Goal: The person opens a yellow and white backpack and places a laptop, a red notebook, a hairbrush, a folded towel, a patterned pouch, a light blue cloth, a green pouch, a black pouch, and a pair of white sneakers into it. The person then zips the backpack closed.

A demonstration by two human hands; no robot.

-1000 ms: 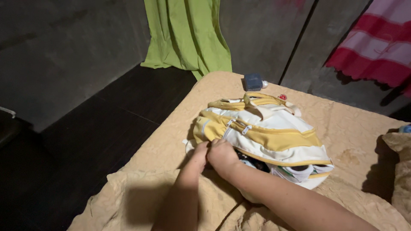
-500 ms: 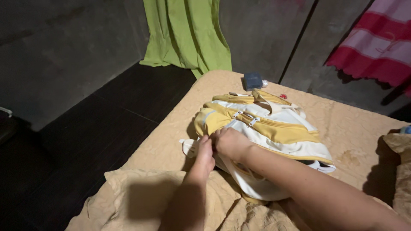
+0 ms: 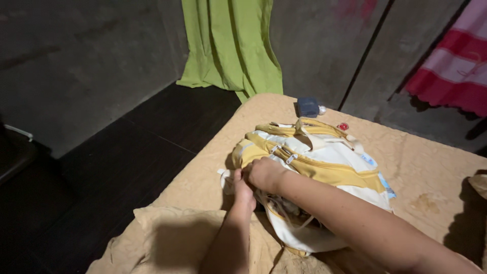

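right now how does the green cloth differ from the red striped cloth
The green cloth is one plain colour; the red striped cloth has red and pale bands. The green cloth hangs at the far wall left of the bed, its end bunched on the dark floor; the red striped cloth hangs at the right, its scalloped hem clear of the floor. Both hang in folds.

**A tan-covered bed and its load**

The bed wears a wrinkled tan quilted cover, bunched at the near edge. On it lies a yellow-and-white backpack — near the middle. By the far edge sit a small dark blue box and, just beside it, a tiny red object.
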